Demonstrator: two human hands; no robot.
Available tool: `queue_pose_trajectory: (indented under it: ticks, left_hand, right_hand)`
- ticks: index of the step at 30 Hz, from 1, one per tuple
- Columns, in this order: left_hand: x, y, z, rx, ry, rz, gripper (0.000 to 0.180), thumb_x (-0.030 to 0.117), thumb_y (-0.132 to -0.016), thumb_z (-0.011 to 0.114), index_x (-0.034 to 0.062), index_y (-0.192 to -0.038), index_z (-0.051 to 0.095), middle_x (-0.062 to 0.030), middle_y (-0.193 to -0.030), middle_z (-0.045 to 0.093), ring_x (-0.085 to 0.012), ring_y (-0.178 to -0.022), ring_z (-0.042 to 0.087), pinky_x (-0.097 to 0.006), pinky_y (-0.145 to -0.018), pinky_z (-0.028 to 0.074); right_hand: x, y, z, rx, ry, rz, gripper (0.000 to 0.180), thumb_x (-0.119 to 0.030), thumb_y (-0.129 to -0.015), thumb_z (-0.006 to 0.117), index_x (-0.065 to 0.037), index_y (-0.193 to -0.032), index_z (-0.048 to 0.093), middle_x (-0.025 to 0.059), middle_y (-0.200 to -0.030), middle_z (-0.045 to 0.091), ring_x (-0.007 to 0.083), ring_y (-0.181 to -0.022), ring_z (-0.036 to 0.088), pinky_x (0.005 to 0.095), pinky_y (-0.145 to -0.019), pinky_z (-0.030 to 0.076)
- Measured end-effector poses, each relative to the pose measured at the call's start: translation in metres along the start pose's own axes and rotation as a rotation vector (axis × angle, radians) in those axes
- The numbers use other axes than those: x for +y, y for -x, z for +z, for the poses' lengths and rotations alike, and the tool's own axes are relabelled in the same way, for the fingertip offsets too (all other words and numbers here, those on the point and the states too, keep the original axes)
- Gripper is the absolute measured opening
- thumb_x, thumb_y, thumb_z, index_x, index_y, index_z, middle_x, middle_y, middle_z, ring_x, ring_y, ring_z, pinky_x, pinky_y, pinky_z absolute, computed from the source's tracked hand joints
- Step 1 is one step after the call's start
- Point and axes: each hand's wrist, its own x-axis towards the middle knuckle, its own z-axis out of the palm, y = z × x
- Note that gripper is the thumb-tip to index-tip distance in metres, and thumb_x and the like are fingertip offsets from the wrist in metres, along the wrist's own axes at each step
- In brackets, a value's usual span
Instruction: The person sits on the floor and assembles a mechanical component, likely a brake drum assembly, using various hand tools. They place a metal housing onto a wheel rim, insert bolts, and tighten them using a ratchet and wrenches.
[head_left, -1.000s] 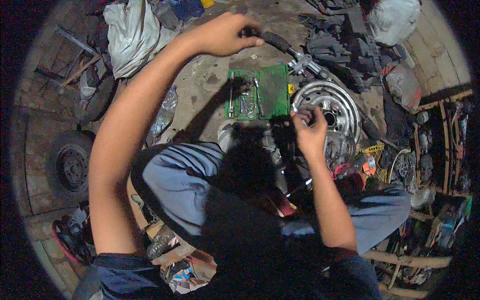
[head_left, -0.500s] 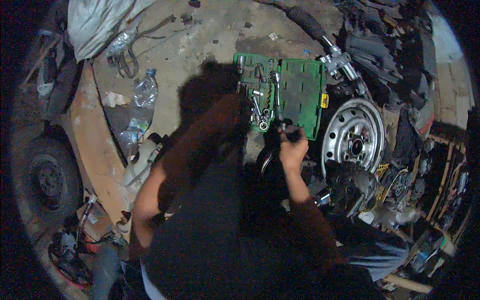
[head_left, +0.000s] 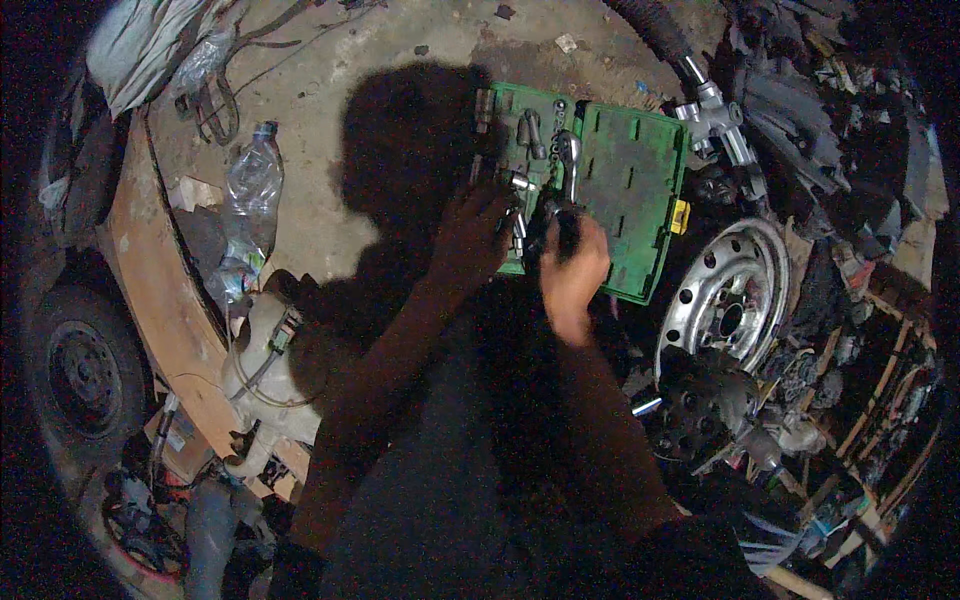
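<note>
A green socket-set case [head_left: 625, 190] lies open on the floor in front of me. Its left half holds sockets and other metal pieces; a ratchet [head_left: 569, 165] lies along the hinge. My left hand [head_left: 468, 228], in deep shadow, reaches over the lower left of the case, beside a chrome socket [head_left: 522, 182]. Whether its fingers grip anything is too dark to tell. My right hand [head_left: 577, 262] is over the lower middle of the case, fingers curled around something dark by the ratchet's lower end. What it holds is mostly hidden.
A steel wheel rim [head_left: 722, 300] stands right of the case, with a dark greasy metal part [head_left: 700, 405] below it. Metal parts [head_left: 722, 125] lie at upper right. On the left are a clear plastic bottle [head_left: 253, 185], a curved brown panel [head_left: 165, 270] and a tyre [head_left: 90, 360].
My right hand has moved up from below the case to over its middle. My left hand stays at the case's left half. The whole view has shifted slightly.
</note>
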Motion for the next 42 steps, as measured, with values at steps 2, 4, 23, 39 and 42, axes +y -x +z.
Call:
queue_pose_trajectory:
  ticks: [2, 4, 23, 39, 42]
  left_hand:
    - [-0.004, -0.001, 0.006, 0.034, 0.007, -0.019, 0.024, 0.01, -0.089, 0.062, 0.0061, -0.112, 0.064, -0.0182, -0.119, 0.062, -0.0387, -0.113, 0.056, -0.052, -0.1, 0.041]
    - [-0.004, -0.004, 0.012, 0.062, 0.062, -0.113, 0.024, 0.01, -0.09, 0.061, 0.0066, -0.114, 0.064, -0.018, -0.117, 0.063, -0.0389, -0.112, 0.056, -0.052, -0.099, 0.042]
    - [-0.01, 0.039, 0.004, 0.144, 0.194, -0.29, 0.024, 0.008, -0.091, 0.059, 0.0093, -0.115, 0.065, -0.016, -0.112, 0.066, -0.0381, -0.106, 0.059, -0.048, -0.093, 0.047]
    - [0.001, 0.064, -0.029, 0.019, 0.019, -0.209, 0.047, 0.02, -0.087, 0.068, 0.013, -0.132, 0.058, -0.0212, -0.131, 0.055, -0.0404, -0.119, 0.053, -0.051, -0.099, 0.043]
    - [0.005, 0.066, -0.031, -0.053, -0.115, -0.1, 0.057, 0.022, -0.085, 0.07, 0.017, -0.14, 0.053, -0.0246, -0.141, 0.045, -0.044, -0.127, 0.045, -0.054, -0.103, 0.04]
  right_hand:
    - [0.0, -0.008, 0.005, 0.02, 0.036, -0.033, 0.019, -0.008, -0.081, 0.071, 0.001, -0.097, 0.066, 0.0182, -0.09, 0.067, 0.0401, -0.085, 0.061, 0.0468, -0.078, 0.049]
    - [0.011, -0.017, 0.012, 0.059, 0.047, -0.099, 0.019, -0.008, -0.081, 0.071, 0.001, -0.097, 0.067, 0.0177, -0.09, 0.067, 0.0404, -0.085, 0.06, 0.0477, -0.077, 0.048]
    - [0.06, 0.042, -0.05, 0.112, -0.28, 0.291, 0.025, -0.015, -0.093, 0.064, 0.006, -0.106, 0.069, 0.0137, -0.099, 0.073, 0.0209, -0.093, 0.066, 0.0342, -0.088, 0.05]
    - [0.011, 0.032, -0.02, -0.301, 0.252, -0.101, 0.046, -0.001, -0.075, 0.069, -0.008, -0.12, 0.067, 0.0227, -0.11, 0.062, 0.0425, -0.1, 0.059, 0.0468, -0.089, 0.048]
    - [0.03, 0.032, -0.018, -0.344, 0.202, -0.112, 0.042, 0.001, -0.074, 0.069, -0.007, -0.115, 0.068, 0.0223, -0.109, 0.062, 0.0421, -0.1, 0.059, 0.0456, -0.087, 0.048]
